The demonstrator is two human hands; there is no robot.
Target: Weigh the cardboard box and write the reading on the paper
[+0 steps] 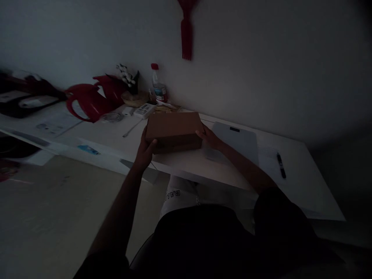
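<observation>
Dim white table (290, 155), brown cardboard box (174, 130) gripped at both ends, left hand (144, 152), right hand (209, 138), fingers clasping it

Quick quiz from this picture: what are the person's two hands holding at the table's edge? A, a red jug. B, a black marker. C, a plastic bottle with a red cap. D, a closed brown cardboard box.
D: the left hand and the right hand grip opposite sides of the closed brown cardboard box on the white table.

Matt cardboard box (173, 131), seemingly smooth table (302, 170)
</observation>
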